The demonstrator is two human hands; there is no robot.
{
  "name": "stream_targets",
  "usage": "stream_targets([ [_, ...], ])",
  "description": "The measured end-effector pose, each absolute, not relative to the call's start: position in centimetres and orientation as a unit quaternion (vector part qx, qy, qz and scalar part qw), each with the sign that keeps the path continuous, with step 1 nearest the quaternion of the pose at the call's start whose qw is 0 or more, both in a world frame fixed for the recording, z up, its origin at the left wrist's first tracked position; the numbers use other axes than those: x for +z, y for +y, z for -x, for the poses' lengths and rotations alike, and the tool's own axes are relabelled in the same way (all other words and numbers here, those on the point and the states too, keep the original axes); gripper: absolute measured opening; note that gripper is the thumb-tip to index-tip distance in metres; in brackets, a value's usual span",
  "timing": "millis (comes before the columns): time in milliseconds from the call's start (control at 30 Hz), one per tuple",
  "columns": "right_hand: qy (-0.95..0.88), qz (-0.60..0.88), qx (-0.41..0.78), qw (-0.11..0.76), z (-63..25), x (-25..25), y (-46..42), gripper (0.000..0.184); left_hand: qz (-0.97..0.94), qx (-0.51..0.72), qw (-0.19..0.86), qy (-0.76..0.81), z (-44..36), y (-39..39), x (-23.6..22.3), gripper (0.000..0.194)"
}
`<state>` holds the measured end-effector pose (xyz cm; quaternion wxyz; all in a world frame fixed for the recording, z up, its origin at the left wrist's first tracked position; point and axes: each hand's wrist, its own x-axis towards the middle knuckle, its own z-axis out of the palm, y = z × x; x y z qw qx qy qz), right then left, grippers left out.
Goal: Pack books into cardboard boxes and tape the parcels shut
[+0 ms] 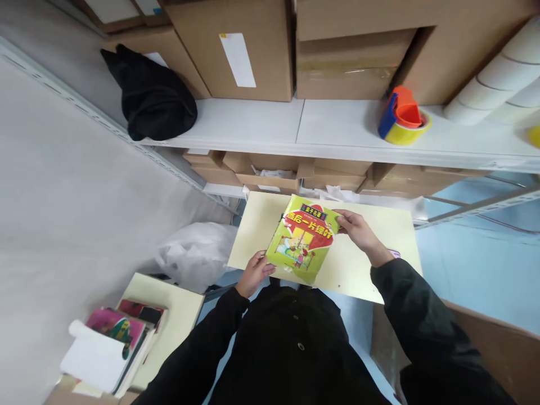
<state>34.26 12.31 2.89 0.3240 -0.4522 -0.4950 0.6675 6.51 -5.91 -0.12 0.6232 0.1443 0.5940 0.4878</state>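
A green picture book (304, 239) with a red panel, yellow Chinese title and a drawn bedroom scene is held tilted over a pale yellow board table (379, 236). At its lower left corner, my left hand (255, 272) grips the edge between thumb and fingers. My right hand (358, 232) pinches the upper right edge, thumb on the cover. The cover faces up toward me and looks closed. Fingers behind the book are hidden. Partly covered by my right wrist, a small purple-edged item (394, 253) lies on the table.
Above the table, a white shelf (253, 121) bears cardboard boxes (232, 50), a black cloth bundle (152, 95), a tape dispenser (403, 118) and white rolls (493, 79). At left are a white plastic bag (198, 250) and a stack of books (118, 343). An open carton (498, 349) stands at right.
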Motion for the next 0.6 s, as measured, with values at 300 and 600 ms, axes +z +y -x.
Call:
stream_targets([
  [300, -0.468, 0.488, 0.676, 0.294, -30.3, -1.4, 13.1, 0.046, -0.088, 0.501, 0.547, 0.665, -5.9, -7.9, -2.3, 0.054],
  [600, -0.428, 0.524, 0.672, 0.303, -22.7, -5.1, 15.3, 0.044, -0.067, 0.534, 0.446, 0.715, -1.2, -6.3, -5.2, 0.047],
])
